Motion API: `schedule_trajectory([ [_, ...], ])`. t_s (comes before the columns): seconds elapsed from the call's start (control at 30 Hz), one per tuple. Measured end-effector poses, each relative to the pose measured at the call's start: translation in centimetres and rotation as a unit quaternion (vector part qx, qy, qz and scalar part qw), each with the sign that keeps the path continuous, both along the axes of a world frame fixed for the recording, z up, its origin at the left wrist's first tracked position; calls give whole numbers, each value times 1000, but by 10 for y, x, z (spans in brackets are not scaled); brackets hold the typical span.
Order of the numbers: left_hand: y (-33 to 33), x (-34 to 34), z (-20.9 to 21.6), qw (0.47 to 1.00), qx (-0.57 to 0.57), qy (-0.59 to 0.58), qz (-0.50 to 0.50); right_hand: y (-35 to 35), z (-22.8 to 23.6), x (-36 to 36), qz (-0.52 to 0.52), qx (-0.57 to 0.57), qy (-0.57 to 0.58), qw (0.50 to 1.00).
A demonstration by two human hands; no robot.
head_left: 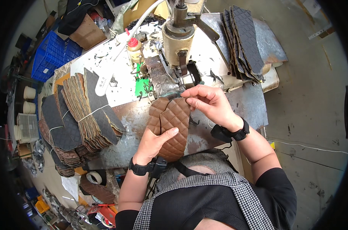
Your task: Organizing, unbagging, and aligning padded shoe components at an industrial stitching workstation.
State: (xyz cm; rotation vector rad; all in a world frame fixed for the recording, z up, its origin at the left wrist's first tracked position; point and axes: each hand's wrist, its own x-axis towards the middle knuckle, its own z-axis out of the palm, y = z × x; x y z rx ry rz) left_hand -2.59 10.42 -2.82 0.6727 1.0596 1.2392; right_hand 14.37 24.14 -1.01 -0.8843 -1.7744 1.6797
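A brown quilted leather piece (173,128) lies at the near side of a bench machine (178,40), its far edge up against the working part. A second brown quilted flap (155,111) shows along its left side. My left hand (155,143) grips the piece from the lower left, thumb on top and fingers hidden beneath. At the far right corner my right hand (212,105) pinches the edge between thumb and index finger, close to the machine's roller (187,79).
Tied stacks of dark quilted pieces (93,111) stand at the left of the metal tabletop (247,107). Another stack (243,44) lies at the far right. A red-capped bottle (135,50) and dark scraps surround the machine. Blue crates (51,57) are at far left.
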Motion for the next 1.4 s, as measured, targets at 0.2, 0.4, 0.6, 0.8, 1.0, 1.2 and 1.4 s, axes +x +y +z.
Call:
schedule_trajectory([
  [0.2, 2, 0, -7, 995, -3, -2, 99, -4, -26, -19, -49, 460, -49, 885],
  [0.4, 4, -4, -8, 989, -59, -62, 118, -6, -37, -9, 45, 593, -34, 803],
  [0.6, -4, -7, 6, 990, -69, -54, 113, -10, -40, -16, 35, 600, -30, 799],
  [0.8, -10, -5, 24, 997, -34, -5, 70, -5, -42, -22, -38, 582, -50, 811],
  [1.0, 11, -20, 22, 995, -17, 33, 90, -1, -31, -10, -90, 607, -72, 787],
  [1.2, 46, -37, 11, 996, -2, 85, 42, -1, -23, 6, -83, 623, -113, 770],
  [1.4, 41, -29, 23, 996, 13, 67, 49, 7, 32, 46, -148, 510, -86, 843],
])
